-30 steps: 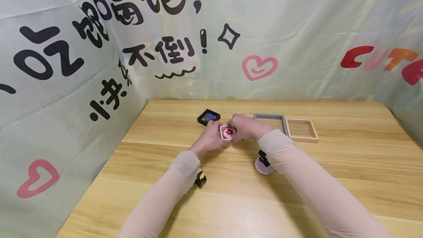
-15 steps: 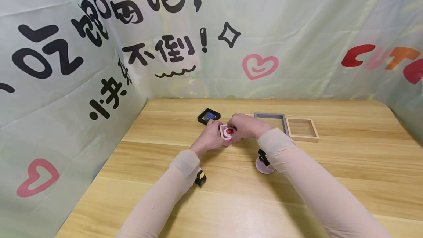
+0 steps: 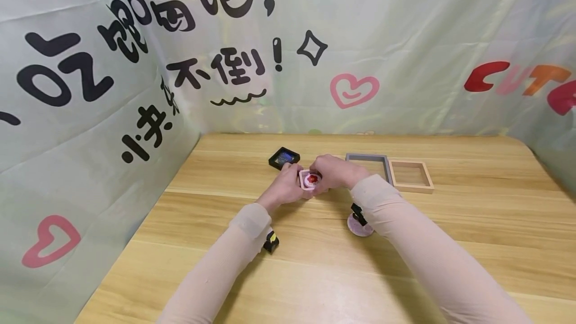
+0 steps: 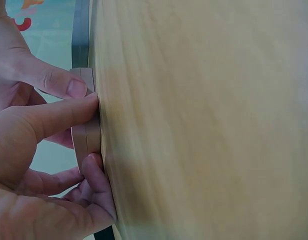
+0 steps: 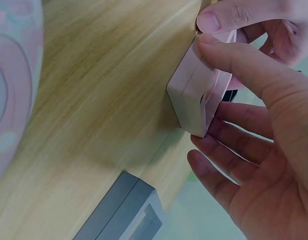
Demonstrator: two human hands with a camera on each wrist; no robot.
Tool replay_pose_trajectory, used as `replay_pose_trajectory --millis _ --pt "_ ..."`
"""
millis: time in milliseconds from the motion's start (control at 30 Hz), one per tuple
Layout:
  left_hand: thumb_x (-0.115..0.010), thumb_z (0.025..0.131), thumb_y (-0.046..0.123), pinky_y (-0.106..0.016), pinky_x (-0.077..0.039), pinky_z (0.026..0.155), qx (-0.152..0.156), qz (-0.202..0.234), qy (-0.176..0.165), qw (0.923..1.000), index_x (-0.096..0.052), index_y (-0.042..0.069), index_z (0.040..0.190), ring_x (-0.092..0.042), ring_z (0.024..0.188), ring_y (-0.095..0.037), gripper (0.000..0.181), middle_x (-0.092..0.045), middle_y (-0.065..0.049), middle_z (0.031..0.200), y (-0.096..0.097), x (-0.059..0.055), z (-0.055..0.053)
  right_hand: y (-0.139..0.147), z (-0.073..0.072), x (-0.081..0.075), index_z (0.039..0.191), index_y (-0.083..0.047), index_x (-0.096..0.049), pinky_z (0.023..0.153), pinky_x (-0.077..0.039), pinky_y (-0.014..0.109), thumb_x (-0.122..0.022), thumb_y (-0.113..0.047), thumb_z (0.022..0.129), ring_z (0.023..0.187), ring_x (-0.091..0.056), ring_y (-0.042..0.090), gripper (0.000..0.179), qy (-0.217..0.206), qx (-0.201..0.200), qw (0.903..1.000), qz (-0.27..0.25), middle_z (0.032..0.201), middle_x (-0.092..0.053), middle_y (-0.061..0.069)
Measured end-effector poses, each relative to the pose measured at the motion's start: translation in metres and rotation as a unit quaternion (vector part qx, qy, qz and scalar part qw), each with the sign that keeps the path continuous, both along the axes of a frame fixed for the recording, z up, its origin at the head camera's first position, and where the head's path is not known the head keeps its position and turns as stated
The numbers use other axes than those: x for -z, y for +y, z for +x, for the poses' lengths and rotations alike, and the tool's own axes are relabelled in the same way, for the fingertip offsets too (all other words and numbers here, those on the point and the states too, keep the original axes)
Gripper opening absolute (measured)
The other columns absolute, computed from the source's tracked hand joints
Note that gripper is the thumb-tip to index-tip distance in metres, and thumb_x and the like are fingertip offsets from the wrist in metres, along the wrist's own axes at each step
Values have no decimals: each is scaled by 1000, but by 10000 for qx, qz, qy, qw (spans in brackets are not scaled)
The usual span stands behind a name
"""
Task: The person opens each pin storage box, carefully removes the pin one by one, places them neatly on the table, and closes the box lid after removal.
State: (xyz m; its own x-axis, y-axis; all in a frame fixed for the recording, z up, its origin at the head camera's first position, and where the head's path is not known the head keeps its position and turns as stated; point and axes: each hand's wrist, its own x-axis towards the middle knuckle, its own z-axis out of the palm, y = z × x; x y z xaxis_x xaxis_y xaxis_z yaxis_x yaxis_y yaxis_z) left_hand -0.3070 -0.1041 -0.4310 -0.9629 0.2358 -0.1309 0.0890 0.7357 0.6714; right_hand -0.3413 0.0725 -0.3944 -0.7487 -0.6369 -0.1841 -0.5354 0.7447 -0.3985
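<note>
A small pink square display frame (image 5: 186, 87) is held between both hands, low over the table. Inside it lies a white round piece with a red flower (image 3: 311, 179). My left hand (image 3: 288, 185) grips the frame's left side, thumb and fingers bent about the edge. From the right, my right hand (image 3: 334, 171) pinches the opposite side. In the right wrist view, the right thumb sits on the near edge and the other fingertips on the far lower corner. The left wrist view shows a seam along the frame's side, with fingertips of both hands pressed beside it.
A black frame (image 3: 284, 158) lies just behind the left hand. Behind the right forearm are a grey-blue frame (image 3: 366, 156) and a beige frame (image 3: 411, 189), side by side. A pale purple round piece (image 3: 360, 229) sits under the right wrist. Printed fabric (image 3: 405, 39) walls the back and left.
Both hands stay at the pink frame with almost the same grip. The left forearm has shifted very slightly to the left; the other objects have stayed put.
</note>
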Motion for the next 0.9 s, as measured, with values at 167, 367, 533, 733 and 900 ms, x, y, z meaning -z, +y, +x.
replay_pose_trajectory --millis 167,367,533,733,900 --pt "-93 82 14 -47 -50 116 -9 170 -27 9999 -55 3 145 -58 122 -29 75 -52 -13 138 -1 0 1 1 3 -3 103 -4 -76 67 -47 23 -88 -19 88 73 -56 12 24 -63 -62 10000 26 87 -69 2" --pt "-95 77 12 -46 -49 116 -23 606 -173 9980 -55 1 147 -58 119 -28 81 -54 -14 140 -6 1 3 2 6 -6 101 -4 -76 65 -47 22 -86 -18 87 71 -54 11 22 -149 -118 9998 12 85 -68 1" --pt "-97 73 13 -39 -50 101 6 772 -273 9966 -61 3 139 -56 110 -24 77 -56 -11 134 -11 2 4 2 7 -5 103 -5 -76 66 -46 22 -86 -21 88 73 -53 10 24 -271 -157 9995 65 87 -68 0" --pt "-97 73 12 -28 -50 80 167 1000 -417 9940 -63 4 134 -58 97 -20 70 -67 -8 117 -13 2 5 4 10 -6 110 -3 -76 68 -45 22 -87 -23 87 77 -53 11 32 -277 -208 9993 122 90 -69 0" --pt "-96 75 15 -27 -51 75 237 1233 -573 9904 -61 4 138 -61 97 -19 73 -69 -9 120 -16 2 9 7 14 -8 111 -3 -76 66 -44 23 -87 -24 85 76 -52 12 36 -259 -240 9994 33 87 -66 0"
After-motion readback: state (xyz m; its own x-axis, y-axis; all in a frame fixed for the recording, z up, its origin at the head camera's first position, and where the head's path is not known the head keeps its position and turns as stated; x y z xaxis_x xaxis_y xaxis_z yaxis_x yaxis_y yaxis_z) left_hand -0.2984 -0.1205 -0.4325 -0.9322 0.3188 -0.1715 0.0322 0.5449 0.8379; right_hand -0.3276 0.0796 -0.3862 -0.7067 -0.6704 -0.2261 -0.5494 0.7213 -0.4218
